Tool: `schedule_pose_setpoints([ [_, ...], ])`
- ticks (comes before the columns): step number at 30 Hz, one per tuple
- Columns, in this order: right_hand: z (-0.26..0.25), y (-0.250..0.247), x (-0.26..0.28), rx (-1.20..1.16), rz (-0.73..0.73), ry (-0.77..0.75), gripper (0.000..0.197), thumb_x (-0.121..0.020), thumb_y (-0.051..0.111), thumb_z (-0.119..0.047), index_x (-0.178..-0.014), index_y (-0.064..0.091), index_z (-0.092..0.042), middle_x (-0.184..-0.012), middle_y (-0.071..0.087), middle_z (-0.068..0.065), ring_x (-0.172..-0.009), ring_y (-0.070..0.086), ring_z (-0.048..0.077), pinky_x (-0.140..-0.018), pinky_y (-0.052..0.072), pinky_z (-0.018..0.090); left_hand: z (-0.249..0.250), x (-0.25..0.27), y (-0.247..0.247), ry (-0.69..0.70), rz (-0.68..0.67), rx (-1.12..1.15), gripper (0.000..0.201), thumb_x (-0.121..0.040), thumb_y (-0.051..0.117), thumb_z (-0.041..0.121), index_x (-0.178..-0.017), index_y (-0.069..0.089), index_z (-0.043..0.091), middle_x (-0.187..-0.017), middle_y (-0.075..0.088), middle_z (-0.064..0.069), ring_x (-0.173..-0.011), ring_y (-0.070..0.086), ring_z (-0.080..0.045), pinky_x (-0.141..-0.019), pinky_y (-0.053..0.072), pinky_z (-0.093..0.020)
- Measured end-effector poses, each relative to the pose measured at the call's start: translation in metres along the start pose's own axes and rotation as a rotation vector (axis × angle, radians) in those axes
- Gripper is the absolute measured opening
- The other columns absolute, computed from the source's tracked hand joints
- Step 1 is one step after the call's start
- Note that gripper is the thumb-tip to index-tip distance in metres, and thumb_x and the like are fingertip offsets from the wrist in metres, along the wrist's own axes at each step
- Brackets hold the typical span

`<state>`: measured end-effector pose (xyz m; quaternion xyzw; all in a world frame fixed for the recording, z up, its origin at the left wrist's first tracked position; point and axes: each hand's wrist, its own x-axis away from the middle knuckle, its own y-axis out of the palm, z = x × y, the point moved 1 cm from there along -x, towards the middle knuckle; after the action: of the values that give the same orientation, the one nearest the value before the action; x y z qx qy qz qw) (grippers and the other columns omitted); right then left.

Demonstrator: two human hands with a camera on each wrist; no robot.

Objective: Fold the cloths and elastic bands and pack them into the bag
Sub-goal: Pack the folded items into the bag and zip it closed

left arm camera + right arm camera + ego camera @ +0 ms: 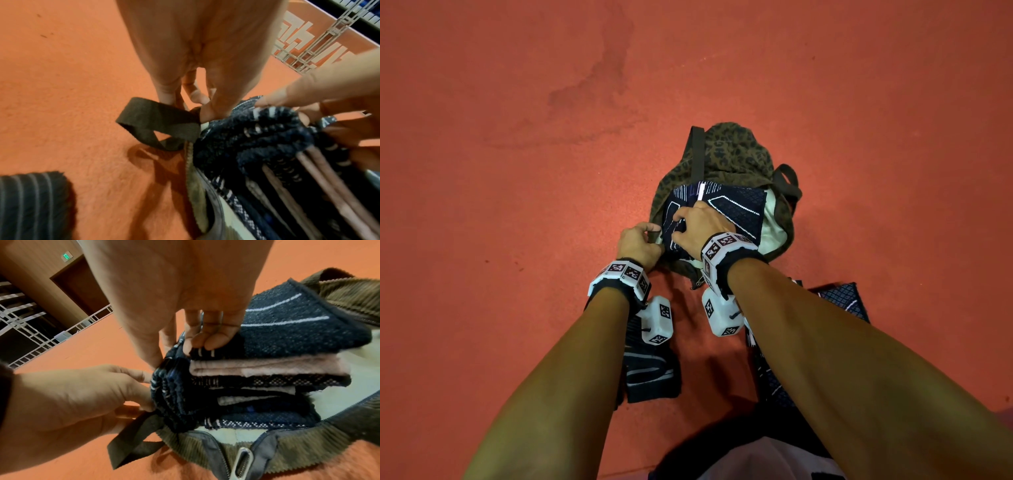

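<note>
A brown leopard-print bag (726, 161) lies open on the orange floor. Inside sits a stack of folded navy patterned cloths (267, 369) with pale layers between them. My left hand (650, 236) pinches the bag's near-left rim, right by a dark strap loop (156, 123). My right hand (681, 226) curls thumb and fingers round the left end of the top navy cloth (736, 205) in the bag's mouth. In the right wrist view the right hand's fingertips (209, 340) press onto the stack's top edge. The bag's bottom is hidden.
A folded navy striped band (650, 370) lies on the floor under my left forearm. Another navy patterned cloth (849, 301) lies right of my right arm. A zip pull (243, 457) hangs at the bag's near rim. White railing (308, 48) stands beyond.
</note>
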<state>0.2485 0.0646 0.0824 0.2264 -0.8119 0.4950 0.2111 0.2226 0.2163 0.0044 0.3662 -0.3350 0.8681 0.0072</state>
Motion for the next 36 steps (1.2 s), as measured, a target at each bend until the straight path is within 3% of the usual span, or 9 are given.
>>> schedule_pose_setpoints([
  [4,0.002,-0.004,0.002,-0.040,0.044,0.026,0.037,-0.087,0.065,-0.036,-0.123,0.063,-0.029,-0.125,0.053,-0.001,-0.109,0.058,0.025,-0.085,0.051,0.038,0.002,0.004,0.001,-0.019,-0.047,-0.064,0.041,-0.075,0.074,0.015,-0.112,0.065,0.032,-0.122,0.051,-0.012,-0.094,0.065,-0.032,-0.087,0.058,-0.043],
  [10,0.009,-0.011,0.006,-0.047,0.044,0.018,0.031,-0.087,0.064,-0.036,-0.118,0.064,-0.034,-0.121,0.058,-0.002,-0.105,0.059,0.024,-0.074,0.043,0.032,-0.003,0.007,0.006,-0.006,-0.075,-0.038,0.049,-0.077,0.071,0.020,-0.122,0.061,0.035,-0.115,0.063,-0.012,-0.098,0.065,-0.032,-0.089,0.057,-0.044],
  [16,0.006,-0.014,0.004,-0.009,-0.064,-0.017,0.031,-0.083,0.066,-0.043,-0.114,0.066,-0.043,-0.114,0.066,-0.003,-0.105,0.061,0.026,-0.085,0.053,0.039,0.007,0.011,0.009,0.008,-0.138,0.061,0.073,-0.071,0.075,-0.001,-0.137,0.055,0.026,-0.113,0.067,-0.007,-0.100,0.066,-0.024,-0.094,0.055,-0.037],
  [21,0.014,-0.015,0.004,-0.085,0.028,0.047,0.028,-0.083,0.068,-0.032,-0.110,0.067,-0.041,-0.106,0.068,-0.003,-0.096,0.064,0.024,-0.076,0.052,0.032,0.006,0.011,0.004,-0.067,-0.209,-0.007,0.102,-0.050,0.078,0.006,-0.137,0.046,0.048,-0.134,0.047,-0.012,-0.113,0.056,-0.031,-0.101,0.052,-0.041],
  [24,0.015,-0.015,0.006,-0.131,0.068,0.064,0.031,-0.085,0.067,-0.032,-0.114,0.065,-0.042,-0.109,0.068,-0.002,-0.097,0.064,0.024,-0.077,0.051,0.032,0.010,0.023,0.001,-0.095,-0.254,-0.045,0.102,-0.060,0.077,0.006,-0.143,0.037,0.049,-0.132,0.035,-0.008,-0.115,0.045,-0.026,-0.107,0.044,-0.038],
  [27,0.015,-0.015,0.009,-0.126,0.098,0.069,0.032,-0.086,0.067,-0.031,-0.116,0.064,-0.042,-0.113,0.067,-0.003,-0.100,0.064,0.025,-0.078,0.050,0.033,0.017,0.032,0.000,-0.086,-0.283,0.004,0.109,-0.053,0.076,0.006,-0.143,0.033,0.052,-0.133,0.045,-0.005,-0.117,0.052,-0.027,-0.100,0.051,-0.038],
  [30,0.012,-0.014,0.010,-0.058,0.056,0.049,0.033,-0.087,0.067,-0.029,-0.117,0.064,-0.042,-0.117,0.065,-0.002,-0.105,0.062,0.026,-0.078,0.046,0.033,0.033,0.041,-0.003,-0.060,-0.298,0.181,0.102,-0.064,0.067,-0.013,-0.149,0.034,0.032,-0.117,0.061,-0.004,-0.097,0.063,-0.023,-0.086,0.058,-0.041],
  [33,0.010,-0.014,0.009,0.035,0.011,0.019,0.035,-0.088,0.066,-0.026,-0.120,0.063,-0.040,-0.123,0.062,0.000,-0.110,0.059,0.028,-0.079,0.046,0.035,0.051,0.046,-0.013,0.000,-0.270,0.249,0.090,-0.072,0.054,-0.023,-0.148,0.037,0.022,-0.095,0.059,0.004,-0.077,0.060,-0.013,-0.059,0.057,-0.028],
  [36,0.012,-0.012,0.009,0.051,0.008,0.000,0.037,-0.089,0.065,-0.027,-0.124,0.062,-0.038,-0.128,0.058,-0.001,-0.115,0.058,0.027,-0.083,0.048,0.036,0.062,0.046,-0.023,0.027,-0.269,0.247,0.088,-0.071,0.052,-0.026,-0.145,0.044,0.020,-0.095,0.056,0.004,-0.076,0.056,-0.012,-0.045,0.049,-0.018],
])
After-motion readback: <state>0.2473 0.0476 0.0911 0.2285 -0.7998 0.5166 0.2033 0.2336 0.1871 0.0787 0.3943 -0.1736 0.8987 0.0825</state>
